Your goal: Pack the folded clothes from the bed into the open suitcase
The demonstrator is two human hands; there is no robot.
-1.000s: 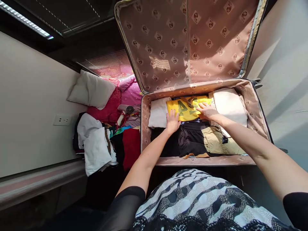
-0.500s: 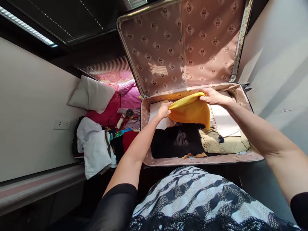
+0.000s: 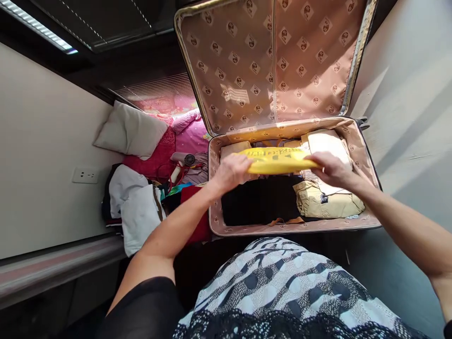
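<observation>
An open suitcase (image 3: pixel 367 221) with patterned pink-brown lining lies before me, its lid (image 3: pixel 275 61) standing upright. Both hands hold a folded yellow shirt (image 3: pixel 278 160) flat above the packed clothes. My left hand (image 3: pixel 231 172) grips its left end, and my right hand (image 3: pixel 330 169) grips its right end. Under it lie a black garment (image 3: pixel 259 202), a khaki garment (image 3: pixel 326 202) and white folded cloth (image 3: pixel 326 143) at the back right.
To the left of the suitcase sits a pile of white, black and red clothes (image 3: pixel 141 212). Behind it are a white pillow (image 3: pixel 130 129), pink bedding (image 3: pixel 190 136) and a hair dryer (image 3: pixel 185 160). A wall socket (image 3: pixel 84 175) sits on the left wall.
The yellow shirt lay flat in the suitcase, then was lifted by both hands and folded; it is now held as a flat, narrow bundle above the clothes.
</observation>
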